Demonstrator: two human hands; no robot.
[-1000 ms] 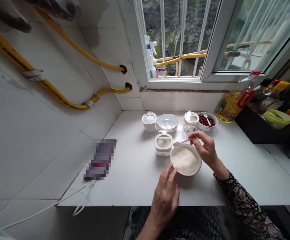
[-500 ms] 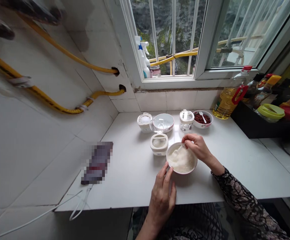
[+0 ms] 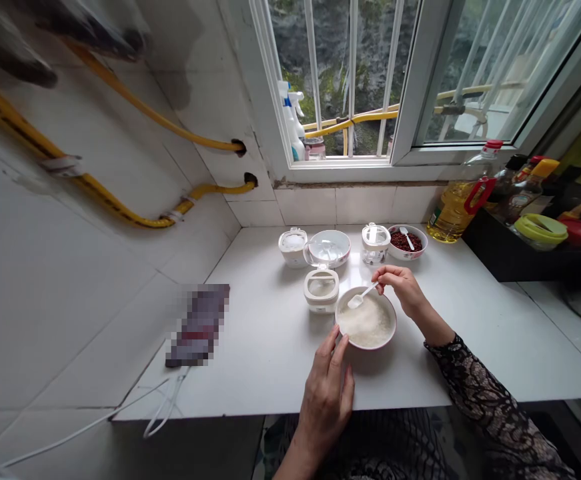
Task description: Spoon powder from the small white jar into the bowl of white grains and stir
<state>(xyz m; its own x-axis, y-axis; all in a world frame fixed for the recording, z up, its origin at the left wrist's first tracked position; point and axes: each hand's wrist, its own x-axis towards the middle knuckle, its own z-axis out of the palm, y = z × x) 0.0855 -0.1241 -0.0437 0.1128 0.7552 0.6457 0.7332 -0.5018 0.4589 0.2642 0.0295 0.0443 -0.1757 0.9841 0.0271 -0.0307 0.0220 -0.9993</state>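
Observation:
A white bowl (image 3: 365, 347) with a floral rim stands near the counter's front edge, filled with fine white powder or sugar (image 3: 367, 323). My right hand (image 3: 403, 288) pinches a small white spoon (image 3: 363, 296), whose tip sits on the powder. My left hand (image 3: 326, 393) is at the near left of the bowl, its fingertips gripping the rim. Just behind the bowl stands an open white jar (image 3: 321, 290) with pale contents.
Along the wall stand a lidded jar (image 3: 293, 247), a white bowl (image 3: 329, 248), a glass jar (image 3: 375, 243), and a bowl of red beans (image 3: 406, 241). An oil bottle (image 3: 453, 213) and a black tray (image 3: 505, 259) are at right. A pixelated object (image 3: 197, 325) lies at left.
The spoon has moved from above the bowl's far left rim down to the powder, and it now slants flatter. My left hand stays on the bowl.

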